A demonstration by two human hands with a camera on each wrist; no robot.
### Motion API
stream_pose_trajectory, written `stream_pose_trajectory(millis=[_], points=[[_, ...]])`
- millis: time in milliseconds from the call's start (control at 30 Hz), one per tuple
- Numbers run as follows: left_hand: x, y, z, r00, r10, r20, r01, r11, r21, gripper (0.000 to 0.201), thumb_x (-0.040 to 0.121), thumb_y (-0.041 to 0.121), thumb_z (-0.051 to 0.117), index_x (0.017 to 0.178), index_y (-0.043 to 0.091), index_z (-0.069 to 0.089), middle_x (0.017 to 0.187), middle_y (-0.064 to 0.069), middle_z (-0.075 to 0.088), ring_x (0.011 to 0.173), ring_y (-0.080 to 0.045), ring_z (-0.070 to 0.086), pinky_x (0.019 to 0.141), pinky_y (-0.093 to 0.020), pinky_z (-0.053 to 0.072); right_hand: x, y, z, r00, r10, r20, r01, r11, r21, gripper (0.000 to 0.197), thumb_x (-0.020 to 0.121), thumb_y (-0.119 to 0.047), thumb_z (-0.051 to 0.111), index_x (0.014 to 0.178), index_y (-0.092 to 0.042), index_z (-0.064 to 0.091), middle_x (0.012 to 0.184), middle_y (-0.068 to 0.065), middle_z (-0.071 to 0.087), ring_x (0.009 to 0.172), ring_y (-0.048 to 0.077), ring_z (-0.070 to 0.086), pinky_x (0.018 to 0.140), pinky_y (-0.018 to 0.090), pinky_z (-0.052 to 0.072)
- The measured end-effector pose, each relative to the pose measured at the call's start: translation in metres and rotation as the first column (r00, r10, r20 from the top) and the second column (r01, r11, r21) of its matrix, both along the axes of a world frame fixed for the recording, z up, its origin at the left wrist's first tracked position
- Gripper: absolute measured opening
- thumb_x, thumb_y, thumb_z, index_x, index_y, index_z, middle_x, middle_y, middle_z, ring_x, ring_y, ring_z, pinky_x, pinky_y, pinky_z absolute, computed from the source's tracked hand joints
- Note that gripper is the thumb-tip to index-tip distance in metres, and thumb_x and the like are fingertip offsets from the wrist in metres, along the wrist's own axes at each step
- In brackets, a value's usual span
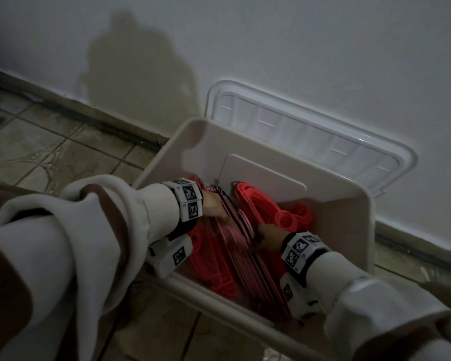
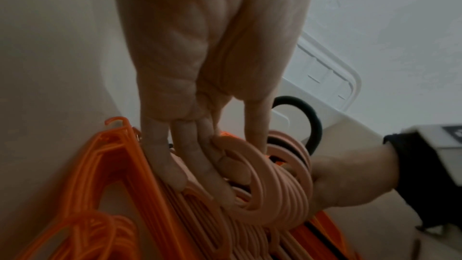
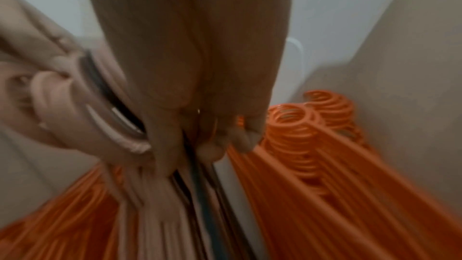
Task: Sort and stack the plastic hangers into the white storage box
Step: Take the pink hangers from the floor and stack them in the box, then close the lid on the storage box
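Observation:
The white storage box [image 1: 359, 201] stands on the floor with both my hands inside it. A bundle of pink hangers [image 1: 238, 238] stands upright in the middle, with a dark hanger hook [image 2: 313, 124] and a blue hanger [image 3: 202, 195] among them. Orange hangers lie to its left [image 1: 208, 264] and right [image 1: 279, 212]. My left hand [image 1: 214, 208] grips the pink hooks [image 2: 282, 191], fingers on one side and thumb behind. My right hand [image 1: 267, 237] pinches the bundle's other side [image 3: 155, 215], fingers curled. The stacked orange hooks [image 3: 300, 145] are beside it.
The box's clear lid [image 1: 323, 136] leans against the white wall right behind the box. Tiled floor [image 1: 50, 152] spreads to the left and in front. The box walls stand close around both wrists.

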State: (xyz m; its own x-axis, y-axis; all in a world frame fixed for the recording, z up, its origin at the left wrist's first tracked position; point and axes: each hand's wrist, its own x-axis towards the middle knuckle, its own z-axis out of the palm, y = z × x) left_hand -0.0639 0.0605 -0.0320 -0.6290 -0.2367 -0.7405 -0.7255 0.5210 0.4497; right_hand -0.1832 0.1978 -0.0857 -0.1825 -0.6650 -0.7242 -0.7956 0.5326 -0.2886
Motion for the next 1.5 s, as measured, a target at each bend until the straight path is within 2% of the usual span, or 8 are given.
stream_pose_trajectory(millis=[167,500,833,1033,1200,1300,1400,1500], points=[[-0.002,0.002,0.005,0.999,0.024,-0.028,-0.023,0.998,0.054,0.035,0.089,0.022,0.060,0.115,-0.001,0.062,0.115,-0.008,0.064,0.111,-0.029,0.058,0.082,-0.026,0.049,0.003,0.002,-0.010,0.999,0.013,-0.039,-0.017,0.992,-0.125,0.046,0.081,-0.011,0.067,0.124,-0.002,0.053,0.124,0.018,0.059,0.115,0.028,0.055,0.091,0.027,0.041],[0.004,0.000,0.009,0.994,-0.104,0.045,0.103,0.995,0.015,0.066,0.075,0.034,0.075,0.132,0.013,0.049,0.130,-0.002,0.054,0.120,-0.020,0.051,0.105,-0.030,0.040,0.010,-0.004,-0.019,0.990,0.103,-0.095,-0.110,0.991,-0.073,0.039,0.081,-0.006,0.064,0.118,0.003,0.055,0.118,0.024,0.060,0.108,0.034,0.059,0.089,0.034,0.047],[0.011,0.008,0.004,0.952,-0.280,0.127,0.298,0.942,-0.152,0.071,0.078,0.050,0.066,0.130,0.007,0.045,0.132,-0.008,0.051,0.119,-0.026,0.049,0.103,-0.036,0.040,0.011,-0.005,-0.023,0.984,0.161,-0.079,-0.163,0.987,-0.015,0.044,0.081,-0.016,0.067,0.118,0.003,0.055,0.119,0.022,0.059,0.110,0.032,0.058,0.090,0.034,0.047],[0.009,0.015,0.004,0.960,-0.276,0.043,0.279,0.944,-0.178,0.062,0.085,0.044,0.061,0.130,0.004,0.047,0.128,-0.011,0.054,0.116,-0.026,0.052,0.091,-0.026,0.040,0.013,-0.003,-0.020,0.987,0.133,-0.096,-0.135,0.991,-0.017,0.043,0.081,-0.017,0.068,0.116,0.005,0.056,0.120,0.023,0.059,0.112,0.033,0.057,0.093,0.035,0.045],[0.012,0.016,0.007,0.967,-0.256,0.011,0.253,0.950,-0.185,0.065,0.083,0.045,0.063,0.136,0.012,0.043,0.137,-0.008,0.049,0.125,-0.024,0.046,0.101,-0.027,0.035,0.013,0.001,-0.018,0.991,0.071,-0.112,-0.073,0.997,-0.010,0.041,0.084,-0.016,0.064,0.117,0.005,0.056,0.122,0.022,0.058,0.113,0.032,0.056,0.093,0.034,0.044],[0.012,0.014,0.011,0.967,-0.256,0.003,0.250,0.943,-0.217,0.070,0.078,0.048,0.067,0.132,0.010,0.044,0.133,-0.007,0.052,0.120,-0.024,0.049,0.101,-0.029,0.040,0.013,0.004,-0.008,0.993,0.051,-0.102,-0.054,0.998,-0.024,0.042,0.079,-0.016,0.066,0.118,-0.004,0.057,0.120,0.020,0.061,0.112,0.031,0.058,0.092,0.034,0.047],[0.005,0.010,0.020,0.970,-0.241,-0.019,0.231,0.947,-0.222,0.078,0.074,0.047,0.073,0.136,0.011,0.041,0.137,-0.004,0.050,0.122,-0.022,0.050,0.104,-0.030,0.039,-0.002,0.005,-0.004,0.989,0.084,-0.125,-0.094,0.992,-0.081,0.058,0.059,-0.046,0.067,0.112,-0.026,0.056,0.114,0.009,0.065,0.108,0.029,0.060,0.093,0.040,0.048],[-0.006,0.006,0.038,0.963,-0.266,-0.036,0.243,0.922,-0.301,0.060,0.084,0.034,0.066,0.134,0.008,0.045,0.132,-0.008,0.054,0.121,-0.025,0.050,0.080,-0.013,0.035,-0.027,0.001,0.002,0.983,0.050,-0.178,-0.078,0.986,-0.151,0.068,0.049,-0.057,0.059,0.112,-0.033,0.047,0.118,0.004,0.062,0.111,0.028,0.058,0.099,0.046,0.042]])
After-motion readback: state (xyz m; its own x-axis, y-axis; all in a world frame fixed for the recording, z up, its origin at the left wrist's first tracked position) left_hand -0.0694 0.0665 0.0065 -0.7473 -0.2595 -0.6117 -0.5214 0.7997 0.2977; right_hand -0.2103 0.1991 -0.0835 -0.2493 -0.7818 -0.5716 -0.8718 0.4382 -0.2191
